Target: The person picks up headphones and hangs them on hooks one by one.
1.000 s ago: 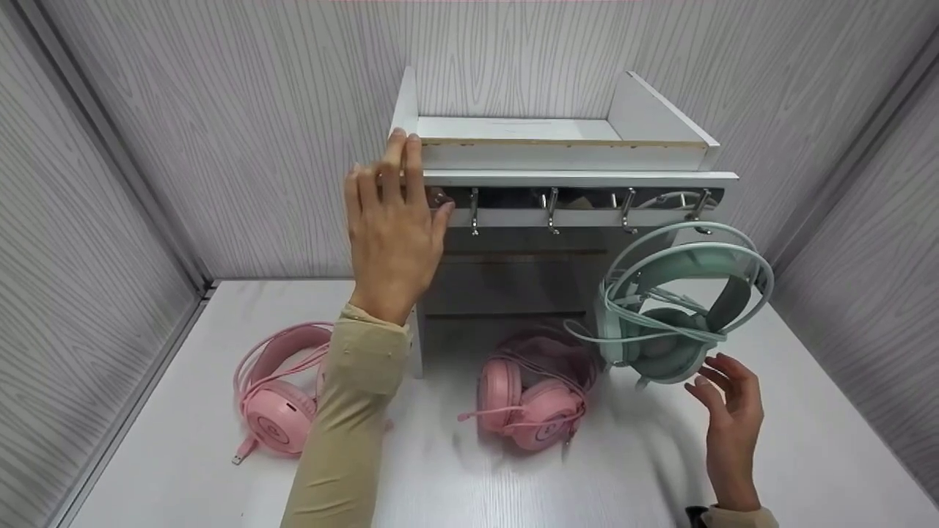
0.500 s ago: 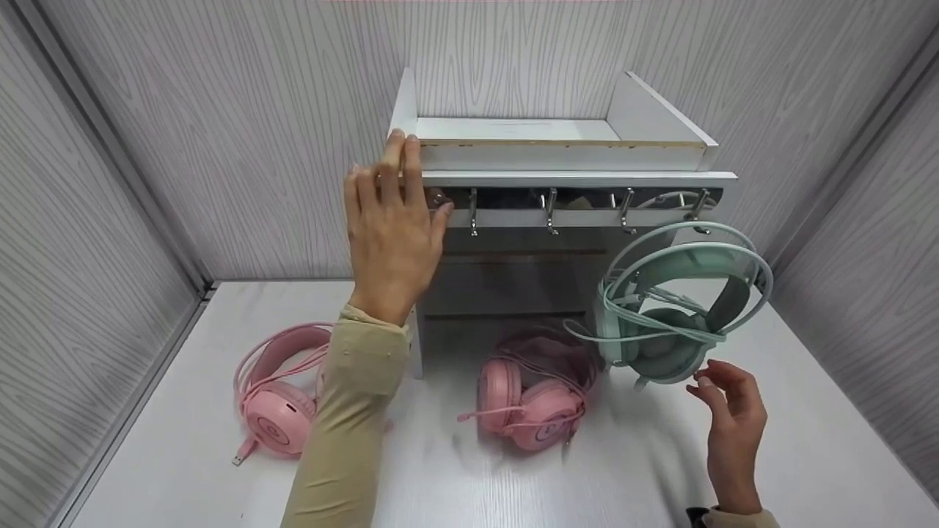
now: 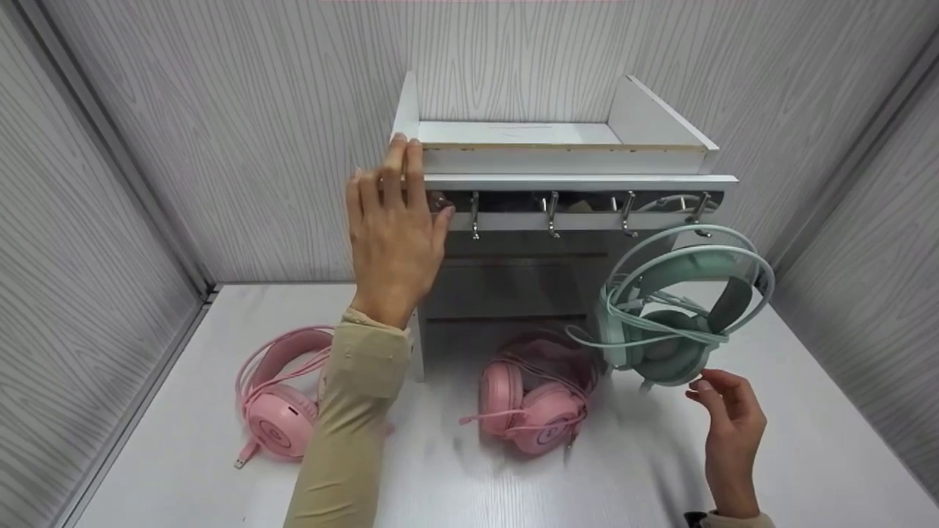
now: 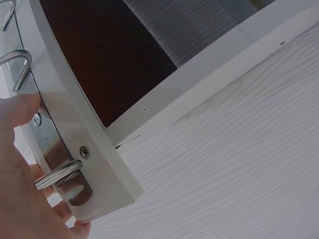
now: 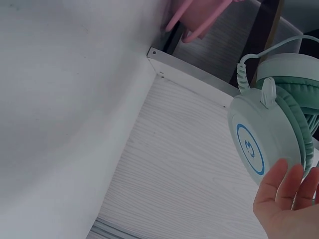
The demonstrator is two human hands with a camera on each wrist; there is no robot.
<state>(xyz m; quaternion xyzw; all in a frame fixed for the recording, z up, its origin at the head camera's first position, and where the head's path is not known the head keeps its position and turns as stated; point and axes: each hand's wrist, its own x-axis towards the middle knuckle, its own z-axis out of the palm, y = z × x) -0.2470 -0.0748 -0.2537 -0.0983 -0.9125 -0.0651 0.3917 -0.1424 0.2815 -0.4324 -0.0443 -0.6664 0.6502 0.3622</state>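
A mint-green headset (image 3: 671, 345) hangs from the rightmost hook (image 3: 702, 213) of the metal hook rail (image 3: 513, 201), its cable looped around it. My right hand (image 3: 733, 429) is at the headset's lower ear cup (image 5: 259, 134), fingers loosely bent; in the right wrist view the fingertips meet or overlap the cup's edge. On the rail's left end, my left hand (image 3: 396, 249) grips the white board, thumb in front and fingers around the outer side, as the left wrist view shows beside a metal hook (image 4: 57, 174).
One pink headset (image 3: 539, 411) lies on the white table (image 3: 499, 499) under the shelf unit (image 3: 565, 158). Another pink headset (image 3: 279, 418) lies at the left, partly behind my left sleeve (image 3: 352, 433). Grey wood-grain panels (image 3: 220, 132) enclose the table.
My right hand has lowered slightly below the mint-green headset's ear cup. The left hand keeps its grip on the board, and the headsets stay in place.
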